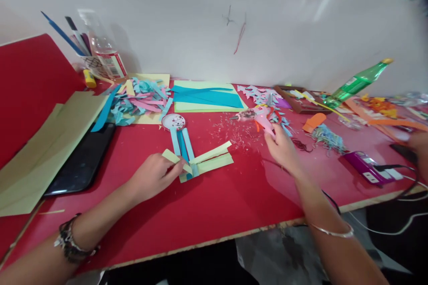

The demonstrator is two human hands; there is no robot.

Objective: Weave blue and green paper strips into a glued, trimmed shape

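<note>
My left hand (158, 177) pinches the end of a pale yellow paper strip (171, 156). Under its fingertips lie crossed paper strips: blue ones (182, 144) run away from me, and yellow ones (214, 158) stretch to the right. A small round lid-like dish (173, 121) with a speckled inside touches the far end of the blue strips. My right hand (281, 147) is closed round the handle of a pink glue gun (256, 115), its nozzle pointing left above the red table.
Paper shreds (140, 100) are heaped at the back left, near a pump bottle (109, 55). Blue paper (207, 97) lies at the back. On the right are a green bottle (357, 82), a purple power socket box (368, 169) and another person's hand (419, 147). A black tablet-like slab (83, 164) lies left.
</note>
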